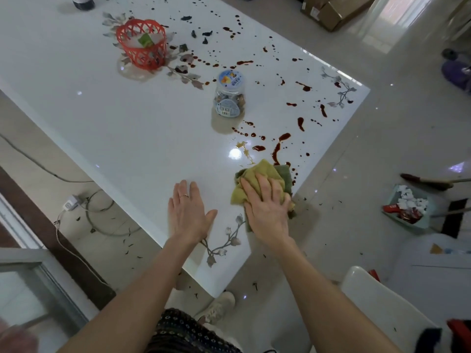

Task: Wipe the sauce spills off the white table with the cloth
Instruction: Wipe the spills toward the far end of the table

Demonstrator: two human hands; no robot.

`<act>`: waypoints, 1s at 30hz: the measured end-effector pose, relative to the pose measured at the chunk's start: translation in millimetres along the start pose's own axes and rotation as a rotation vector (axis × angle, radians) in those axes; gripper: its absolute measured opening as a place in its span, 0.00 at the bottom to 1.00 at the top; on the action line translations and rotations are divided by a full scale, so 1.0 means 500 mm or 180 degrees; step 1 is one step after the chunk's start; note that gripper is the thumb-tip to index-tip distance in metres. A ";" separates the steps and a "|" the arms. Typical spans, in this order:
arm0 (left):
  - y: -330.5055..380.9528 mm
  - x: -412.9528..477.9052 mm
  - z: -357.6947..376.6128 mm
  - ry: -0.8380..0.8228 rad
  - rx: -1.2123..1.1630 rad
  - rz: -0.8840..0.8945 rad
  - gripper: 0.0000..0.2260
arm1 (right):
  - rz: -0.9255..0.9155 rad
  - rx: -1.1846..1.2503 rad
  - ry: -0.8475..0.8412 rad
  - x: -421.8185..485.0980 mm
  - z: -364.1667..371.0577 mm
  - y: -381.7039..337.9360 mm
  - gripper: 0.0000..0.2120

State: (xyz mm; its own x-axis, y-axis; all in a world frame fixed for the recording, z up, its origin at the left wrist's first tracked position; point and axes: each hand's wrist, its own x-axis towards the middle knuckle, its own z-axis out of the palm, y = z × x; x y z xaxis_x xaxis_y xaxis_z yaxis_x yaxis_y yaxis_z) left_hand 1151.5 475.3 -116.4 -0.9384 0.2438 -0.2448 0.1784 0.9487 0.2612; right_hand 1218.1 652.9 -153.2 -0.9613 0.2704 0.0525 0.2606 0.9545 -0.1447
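The right hand [267, 210] lies flat on the crumpled yellow-green cloth [262, 171], fingers straight and slightly spread, pressing it onto the white desk [127, 118] beside the desk's right edge and not far from the near corner. The left hand [188, 215] rests palm down on the bare desk just left of the cloth, fingers straight and close together, a ring on one finger, holding nothing. The reddish-brown sauce spills [276, 149] begin right at the cloth's far edge, where a long streak touches it. From there, blobs and drops scatter across the right and far parts of the desk. A clear plastic jar [229, 94] with a printed lid stands upright beyond the spills nearest the cloth. A red lattice basket [142, 44] sits farther back to the left, with drops close beside it. On the floor to the right lies a dustpan [405, 207] with scraps in it.
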 end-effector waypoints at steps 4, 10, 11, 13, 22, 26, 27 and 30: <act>0.007 0.003 0.010 -0.0013 0.0094 -0.0032 0.37 | -0.0321 0.0066 -0.0044 -0.084 0.003 -0.031 0.24; 0.010 0.001 0.014 0.0007 0.0119 -0.0037 0.37 | -0.0431 0.0164 -0.0344 -0.020 -0.008 0.024 0.25; 0.010 0.000 0.014 0.0001 0.0113 -0.0044 0.37 | -0.0329 0.0187 -0.0392 -0.013 -0.009 0.022 0.25; 0.013 -0.001 0.014 -0.0008 0.0108 -0.0074 0.37 | -0.0198 0.0249 -0.0396 -0.016 -0.008 0.011 0.26; 0.024 0.001 0.012 0.0008 0.0086 -0.0198 0.37 | -0.0351 0.0384 -0.0858 0.005 -0.022 0.055 0.28; 0.036 0.008 0.015 0.0018 0.0022 -0.0354 0.37 | -0.0137 0.0314 -0.0934 0.075 -0.036 0.110 0.28; 0.041 0.007 0.015 0.0024 0.0007 -0.0397 0.37 | -0.0126 0.0293 -0.0864 0.076 -0.034 0.117 0.27; 0.060 0.018 0.017 0.0077 -0.0096 -0.0566 0.37 | -0.0245 0.0166 -0.0583 0.081 -0.024 0.132 0.26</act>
State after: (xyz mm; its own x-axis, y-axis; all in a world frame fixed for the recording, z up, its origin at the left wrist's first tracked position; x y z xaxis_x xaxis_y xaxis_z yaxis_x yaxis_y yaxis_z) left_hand 1151.2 507.7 -118.8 -0.9613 0.0676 -0.2671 0.0005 0.9698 0.2438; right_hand 1197.2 728.2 -148.8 -0.9796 0.1650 -0.1147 0.1853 0.9625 -0.1984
